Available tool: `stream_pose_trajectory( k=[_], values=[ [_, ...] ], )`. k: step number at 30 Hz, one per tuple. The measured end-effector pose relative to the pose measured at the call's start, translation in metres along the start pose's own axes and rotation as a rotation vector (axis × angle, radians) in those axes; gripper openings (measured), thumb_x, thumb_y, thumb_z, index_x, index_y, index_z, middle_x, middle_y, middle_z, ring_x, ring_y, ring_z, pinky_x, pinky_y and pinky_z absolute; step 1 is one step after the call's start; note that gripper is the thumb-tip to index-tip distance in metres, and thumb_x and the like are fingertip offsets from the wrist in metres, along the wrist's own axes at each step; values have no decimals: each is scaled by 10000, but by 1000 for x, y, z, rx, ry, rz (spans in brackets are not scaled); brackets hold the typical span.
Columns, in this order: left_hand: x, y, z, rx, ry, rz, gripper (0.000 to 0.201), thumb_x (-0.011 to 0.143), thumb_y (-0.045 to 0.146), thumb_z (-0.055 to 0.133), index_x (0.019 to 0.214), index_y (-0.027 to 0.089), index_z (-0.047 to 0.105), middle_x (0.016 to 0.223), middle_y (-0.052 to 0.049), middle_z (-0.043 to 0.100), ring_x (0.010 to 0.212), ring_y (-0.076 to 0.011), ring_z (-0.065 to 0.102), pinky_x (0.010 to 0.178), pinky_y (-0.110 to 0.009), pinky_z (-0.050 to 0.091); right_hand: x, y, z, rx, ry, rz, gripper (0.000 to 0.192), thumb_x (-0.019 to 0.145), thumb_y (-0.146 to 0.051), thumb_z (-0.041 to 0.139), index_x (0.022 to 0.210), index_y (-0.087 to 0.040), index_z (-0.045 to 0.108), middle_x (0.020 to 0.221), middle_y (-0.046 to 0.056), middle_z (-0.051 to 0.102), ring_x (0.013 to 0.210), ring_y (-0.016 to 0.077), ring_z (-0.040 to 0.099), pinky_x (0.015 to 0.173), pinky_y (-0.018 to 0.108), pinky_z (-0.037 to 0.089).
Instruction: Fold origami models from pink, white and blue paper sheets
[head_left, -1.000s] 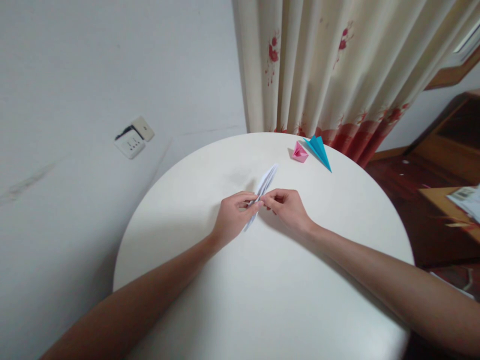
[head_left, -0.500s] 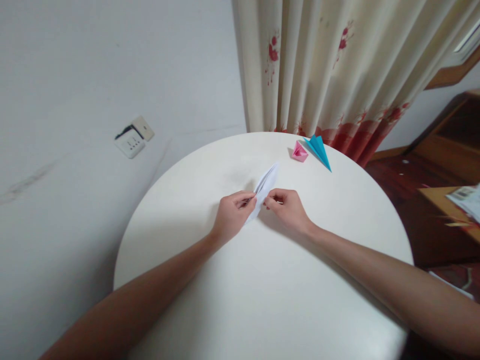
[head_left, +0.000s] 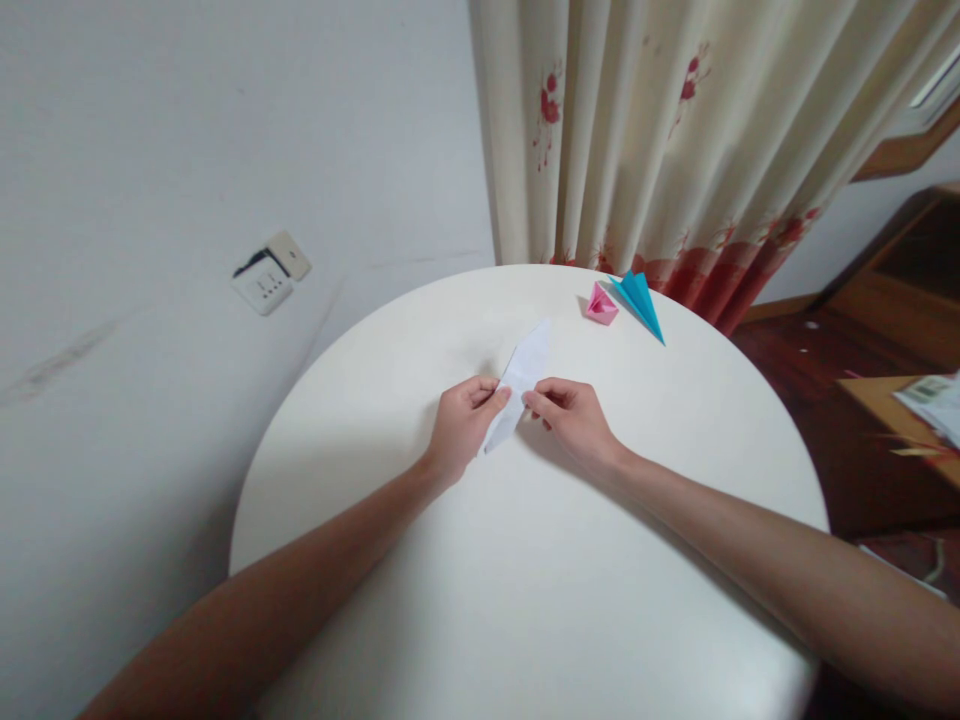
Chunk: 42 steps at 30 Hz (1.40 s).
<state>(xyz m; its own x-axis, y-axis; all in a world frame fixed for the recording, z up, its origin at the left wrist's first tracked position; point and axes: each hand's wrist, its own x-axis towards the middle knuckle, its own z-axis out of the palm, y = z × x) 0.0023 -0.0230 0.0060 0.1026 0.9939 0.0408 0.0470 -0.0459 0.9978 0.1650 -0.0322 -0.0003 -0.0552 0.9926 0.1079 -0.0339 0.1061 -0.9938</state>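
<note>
A folded sheet of white paper, long and pointed at its far end, is held over the middle of the table between both hands. My left hand pinches its left edge, thumb on top and fingers beneath. At the right edge, my right hand grips the paper between thumb and forefinger. The undersides of the folds are hidden. Beyond the hands lie a small pink folded-paper piece and a blue paper plane.
The round white table stands against a wall with a power socket. A cream and red curtain hangs behind the table's far edge. To the right, papers lie on a wooden surface.
The white paper has tilted flatter, its broad face now turned up and the gap between its layers no longer showing. The left thumb now lies across its face.
</note>
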Motion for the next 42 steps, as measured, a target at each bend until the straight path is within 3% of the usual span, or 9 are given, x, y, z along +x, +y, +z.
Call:
stream_pose_trajectory(
  k=[7,12,15,18,25,30,35,39,42],
  values=[
    [5,4,0,-306,-167,-107,266,822,402,690,917,153,698,867,-79,722,783,-170,665,698,-271,501,2,-5,-4,64,44,-55,304,834,-446,616,854,-167,737,821,59,716,660,135,556,545,244,424],
    [3,6,0,-327,-297,-166,272,841,417,668,986,191,709,876,-80,716,826,-196,670,703,-296,524,5,-6,-7,93,6,-75,313,811,-425,663,1000,-184,725,883,55,714,709,139,582,550,239,428],
    [0,6,-1,-253,-333,-165,270,873,458,611,941,219,716,842,-72,715,819,-211,672,680,-319,528,3,-10,-6,146,-88,-46,291,820,-444,649,884,-172,730,806,50,696,714,144,590,562,246,423],
    [0,4,-1,-214,-352,-181,300,890,484,576,893,219,717,801,-78,710,812,-231,677,666,-337,527,-1,-15,-4,181,-91,-18,282,770,-447,699,764,-165,706,736,32,664,679,131,560,570,249,413],
    [-1,4,2,-313,-362,-154,275,844,390,673,1035,195,638,860,-76,710,808,-232,690,682,-328,525,-4,-19,-1,221,-87,22,303,677,-435,772,673,-160,645,595,-23,574,563,91,461,547,245,369],
    [-4,8,5,-379,-222,-30,410,771,308,761,1072,266,485,929,3,690,754,-164,679,637,-262,503,-5,-22,-1,190,-30,17,293,663,-418,769,642,-168,617,565,-30,557,536,89,452,519,242,352],
    [-2,9,7,-329,-185,-17,292,742,328,763,875,192,543,848,-19,686,751,-166,667,612,-250,485,-5,-21,-1,182,-11,-1,273,673,-400,763,648,-171,617,565,-28,558,533,94,456,515,246,347],
    [-1,8,7,-358,-208,-13,274,821,429,636,853,159,606,827,-67,692,781,-205,664,639,-293,501,-5,-19,-2,179,19,-33,256,689,-367,757,624,-171,606,555,-28,555,529,95,460,514,245,347],
    [0,5,5,-274,-181,28,273,793,418,666,865,159,620,824,-57,693,755,-188,651,648,-282,494,-5,-19,-2,146,39,-57,251,693,-352,751,600,-176,598,548,-30,556,522,95,461,514,245,361]
  ],
)
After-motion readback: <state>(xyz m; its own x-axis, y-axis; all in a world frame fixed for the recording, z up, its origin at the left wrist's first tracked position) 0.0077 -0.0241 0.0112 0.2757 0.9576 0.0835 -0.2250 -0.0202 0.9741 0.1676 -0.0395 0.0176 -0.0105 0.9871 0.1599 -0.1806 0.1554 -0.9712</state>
